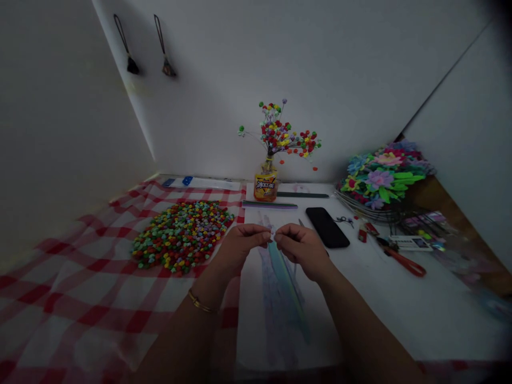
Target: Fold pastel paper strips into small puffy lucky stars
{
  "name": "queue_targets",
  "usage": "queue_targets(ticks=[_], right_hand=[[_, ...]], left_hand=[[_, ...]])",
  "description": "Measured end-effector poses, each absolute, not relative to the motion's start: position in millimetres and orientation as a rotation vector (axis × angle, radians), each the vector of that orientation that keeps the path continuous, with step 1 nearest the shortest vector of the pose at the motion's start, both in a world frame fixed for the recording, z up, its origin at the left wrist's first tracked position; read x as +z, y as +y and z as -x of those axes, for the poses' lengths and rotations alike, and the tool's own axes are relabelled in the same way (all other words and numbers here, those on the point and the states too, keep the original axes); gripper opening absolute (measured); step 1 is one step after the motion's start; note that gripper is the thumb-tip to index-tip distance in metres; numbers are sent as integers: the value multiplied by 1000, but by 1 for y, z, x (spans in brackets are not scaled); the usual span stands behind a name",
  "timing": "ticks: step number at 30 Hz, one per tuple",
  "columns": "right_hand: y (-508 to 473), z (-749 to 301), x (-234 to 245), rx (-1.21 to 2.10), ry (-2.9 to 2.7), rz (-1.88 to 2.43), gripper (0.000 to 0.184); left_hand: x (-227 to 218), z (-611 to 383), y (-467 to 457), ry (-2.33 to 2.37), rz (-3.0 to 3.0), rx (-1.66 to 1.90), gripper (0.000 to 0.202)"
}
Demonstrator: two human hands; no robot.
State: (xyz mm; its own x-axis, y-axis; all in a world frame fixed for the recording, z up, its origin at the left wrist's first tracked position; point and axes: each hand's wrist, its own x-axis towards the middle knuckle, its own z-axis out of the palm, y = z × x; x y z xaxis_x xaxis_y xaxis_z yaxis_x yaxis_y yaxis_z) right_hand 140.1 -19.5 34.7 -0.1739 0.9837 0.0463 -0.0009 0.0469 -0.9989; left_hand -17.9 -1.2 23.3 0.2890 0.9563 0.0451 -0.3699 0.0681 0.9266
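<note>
My left hand (239, 246) and my right hand (302, 247) meet over the white table, fingertips pinched together on the end of a narrow pale paper strip (286, 277) that trails down toward me. More pale strips (272, 298) lie flat under my hands. A gold bangle (199, 303) sits on my left wrist. To the left of my hands, a heap of small multicoloured folded paper stars (182, 234) rests on the red-and-white checked cloth (72, 288).
A bottle (265, 184) holding stems tipped with coloured stars stands at the back centre. A black phone (327, 226) lies right of my hands. Orange-handled scissors (402, 260), a bunch of paper flowers (380, 178) and strip packs (270, 204) sit to the right and behind.
</note>
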Motion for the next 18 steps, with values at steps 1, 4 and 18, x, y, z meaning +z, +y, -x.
queue_targets(ticks=[1,4,18], right_hand=[[-19,-140,35,1287,-1370,1093,16],[-20,-141,37,1241,-1393,1118,15],[-19,-139,37,1333,-1258,1045,22]], left_hand=[[24,18,-1,736,-1069,1136,10],[27,16,-3,780,-1155,1147,8],[21,9,-6,748,-1003,1181,15]])
